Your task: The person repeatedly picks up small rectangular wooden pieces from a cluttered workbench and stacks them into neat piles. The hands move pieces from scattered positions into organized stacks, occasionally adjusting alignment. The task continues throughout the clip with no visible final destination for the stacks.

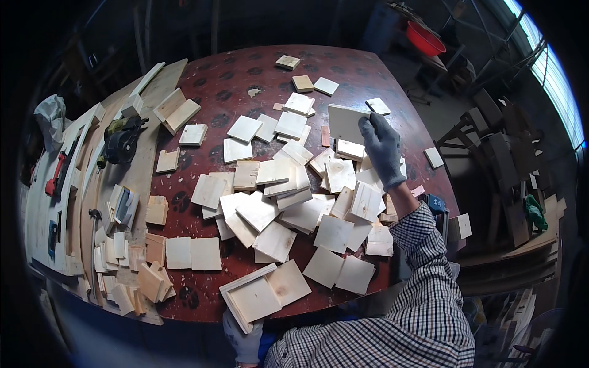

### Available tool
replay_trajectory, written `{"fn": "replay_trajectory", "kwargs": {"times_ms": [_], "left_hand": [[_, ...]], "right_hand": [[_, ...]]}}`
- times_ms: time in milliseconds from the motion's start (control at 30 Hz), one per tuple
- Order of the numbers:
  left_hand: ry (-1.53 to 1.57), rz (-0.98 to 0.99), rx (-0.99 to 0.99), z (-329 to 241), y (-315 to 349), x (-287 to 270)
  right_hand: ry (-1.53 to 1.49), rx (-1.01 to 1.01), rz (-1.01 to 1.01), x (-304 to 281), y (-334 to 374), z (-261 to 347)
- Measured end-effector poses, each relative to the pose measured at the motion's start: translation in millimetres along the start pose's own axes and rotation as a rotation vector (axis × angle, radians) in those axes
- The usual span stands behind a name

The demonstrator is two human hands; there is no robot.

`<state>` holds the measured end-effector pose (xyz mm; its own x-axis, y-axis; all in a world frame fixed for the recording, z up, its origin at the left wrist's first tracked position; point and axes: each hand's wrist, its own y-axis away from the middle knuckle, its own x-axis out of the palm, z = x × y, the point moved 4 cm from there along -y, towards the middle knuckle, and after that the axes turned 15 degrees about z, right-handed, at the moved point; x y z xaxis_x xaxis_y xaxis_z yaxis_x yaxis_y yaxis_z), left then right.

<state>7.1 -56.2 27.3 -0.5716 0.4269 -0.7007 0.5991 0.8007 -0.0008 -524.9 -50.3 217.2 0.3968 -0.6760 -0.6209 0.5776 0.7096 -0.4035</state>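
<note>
1. Between the thumb and fingers of our right hand (pixel 383 144), which wears a dark grey glove, we pinch a pale wooden board (pixel 347 124) by its right edge; it sticks out to the left of the hand and looks lifted above the table.
2. Down and to the left of that hand, our left hand (pixel 242 340), in a paler glove, is at the near corner of an L-shaped strip frame (pixel 248 277). Its fingers are hidden under the wood, so we cannot tell whether they grip or only support.
3. Just above the left hand, one inner board (pixel 257 299) sits within the frame's corner, and a second board (pixel 288 283) lies beside it to the right.
4. Left of and below the right hand, we have a loose heap of boards (pixel 257 211), overlapping at many angles. Beyond the left hand, up and to the left, two boards lie side by side (pixel 205 253).
5. As we judge it, little is done: one piece sits in the frame's corner with another next to it, one is in our grasp, and most lie loose and unsorted.
6. Farther out, the dark red table (pixel 362 73) carries everything; well left of both hands we see a black power tool (pixel 123 144) and a hammer (pixel 94 213). Beyond the right hand, up and to the right, is a red basin (pixel 424 40).
</note>
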Motion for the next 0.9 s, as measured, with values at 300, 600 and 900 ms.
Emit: {"fn": "replay_trajectory", "kwargs": {"times_ms": [300,600,900], "left_hand": [[0.082,0.009,-0.021,-1.2,-2.0,-0.6],[0.129,0.015,-0.020,-2.6,-2.6,-1.1],[0.108,0.051,-0.078,3.0,0.1,0.8]], "right_hand": [[-0.255,0.180,-0.214,-54.9,15.6,-27.6],[0.357,-0.020,-0.041,-28.2,2.6,-76.4],[0.382,-0.225,0.299,69.7,-28.1,-57.9]]}}
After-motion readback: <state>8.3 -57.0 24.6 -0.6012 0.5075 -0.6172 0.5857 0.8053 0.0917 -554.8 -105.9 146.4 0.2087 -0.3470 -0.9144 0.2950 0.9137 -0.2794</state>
